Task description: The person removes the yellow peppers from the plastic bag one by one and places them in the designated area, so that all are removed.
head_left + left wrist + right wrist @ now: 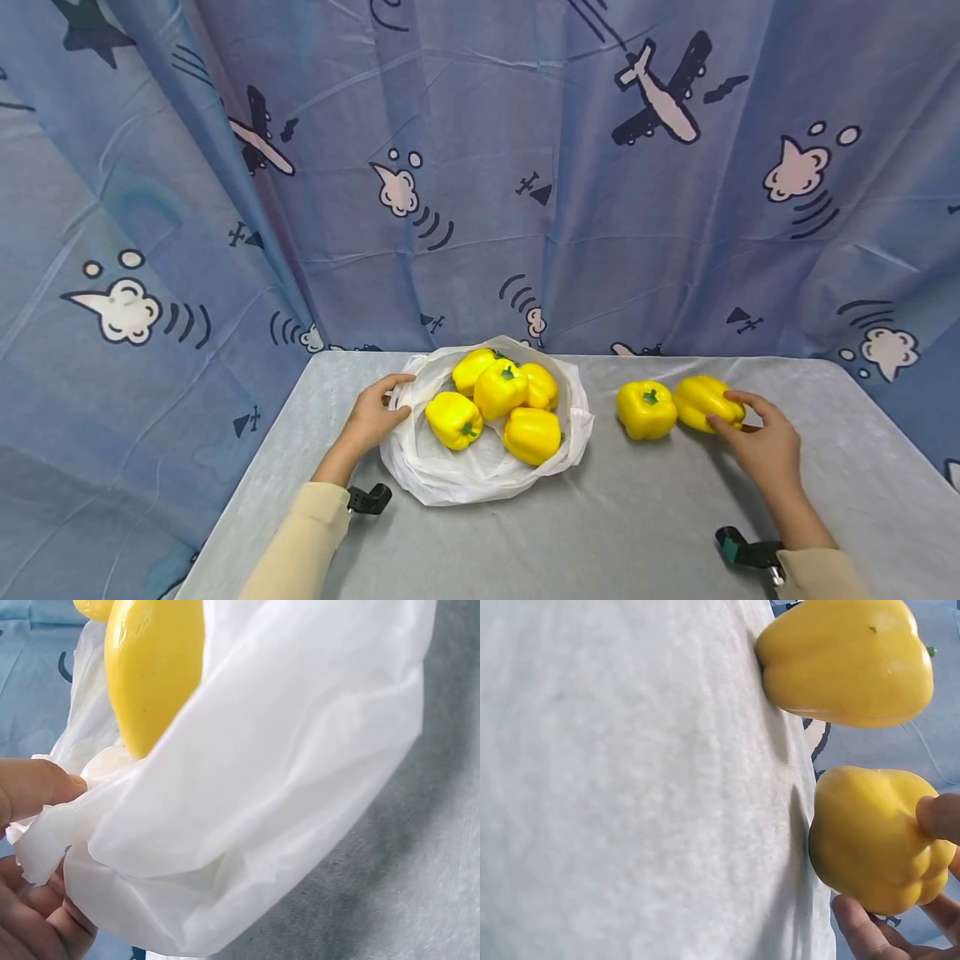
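Observation:
A white plastic bag (480, 487) stands with its mouth spread wide, and several yellow bell peppers (501, 389) lie inside. My left hand (372, 414) pinches the bag's left rim; the left wrist view shows the thumb (45, 786) on the inner side and curled fingers outside. To the right of the bag, my right hand (767, 442) grips a yellow bell pepper (699, 402) lying on its side, thumb and fingers at its right end. Beside it, a second loose yellow bell pepper (647, 410) sits upright with its green stem up.
A grey-white cloth covers the table (600, 533). Behind and to the left hangs a blue curtain (465, 275) printed with planes and clouds, close to the table's back edge. Each wrist wears a dark camera mount (369, 500).

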{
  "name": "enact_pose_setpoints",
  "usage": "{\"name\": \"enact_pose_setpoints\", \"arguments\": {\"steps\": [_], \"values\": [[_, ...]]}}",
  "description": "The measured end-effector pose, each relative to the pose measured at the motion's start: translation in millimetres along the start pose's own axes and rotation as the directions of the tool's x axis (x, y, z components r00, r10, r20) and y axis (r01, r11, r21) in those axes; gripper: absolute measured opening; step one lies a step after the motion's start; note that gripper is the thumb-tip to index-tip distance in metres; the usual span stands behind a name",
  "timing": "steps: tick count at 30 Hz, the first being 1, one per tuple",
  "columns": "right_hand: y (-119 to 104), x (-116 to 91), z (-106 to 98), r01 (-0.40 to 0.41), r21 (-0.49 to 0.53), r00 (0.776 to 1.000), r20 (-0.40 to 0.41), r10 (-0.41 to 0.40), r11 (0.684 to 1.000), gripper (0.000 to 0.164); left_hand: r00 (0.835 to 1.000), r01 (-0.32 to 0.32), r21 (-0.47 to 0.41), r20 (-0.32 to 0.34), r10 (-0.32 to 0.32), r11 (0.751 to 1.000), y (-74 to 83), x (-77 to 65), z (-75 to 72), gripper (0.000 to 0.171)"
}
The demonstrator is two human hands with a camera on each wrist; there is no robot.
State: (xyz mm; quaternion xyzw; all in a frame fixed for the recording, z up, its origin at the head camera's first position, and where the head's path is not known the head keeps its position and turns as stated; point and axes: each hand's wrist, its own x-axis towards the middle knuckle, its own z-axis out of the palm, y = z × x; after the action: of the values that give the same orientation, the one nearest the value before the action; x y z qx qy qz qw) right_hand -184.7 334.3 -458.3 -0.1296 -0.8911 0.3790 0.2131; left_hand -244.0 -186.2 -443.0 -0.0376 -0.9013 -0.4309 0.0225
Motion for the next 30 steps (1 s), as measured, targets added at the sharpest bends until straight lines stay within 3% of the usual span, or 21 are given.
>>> {"name": "enact_pose_setpoints", "arguments": {"steps": [12,18,23,30], "values": [[0,-2,7,-0.015,-0.003,0.999,0.031,0.015,1.000,0.044,1.000,-0.015,-0.018,-0.018,0.015,1.000,-0.9,1.3,1.3,0.048],[-1,-1,6,-0.008,-0.038,0.999,0.049,0.010,0.999,0.053,0.999,-0.019,-0.012,-0.028,0.019,1.000,-0.3,2.6,1.1,0.048],[-7,-1,3,0.014,-0.044,0.997,0.077,-0.011,0.999,0.061,0.999,-0.027,-0.013,-0.026,0.026,1.000,0.9,2.9,0.1,0.048],[-24,-1,-4,0.062,0.013,0.996,0.061,-0.063,0.998,0.053,0.999,-0.033,-0.011,-0.022,0.033,0.999,-0.1,2.4,-0.3,0.047]]}}
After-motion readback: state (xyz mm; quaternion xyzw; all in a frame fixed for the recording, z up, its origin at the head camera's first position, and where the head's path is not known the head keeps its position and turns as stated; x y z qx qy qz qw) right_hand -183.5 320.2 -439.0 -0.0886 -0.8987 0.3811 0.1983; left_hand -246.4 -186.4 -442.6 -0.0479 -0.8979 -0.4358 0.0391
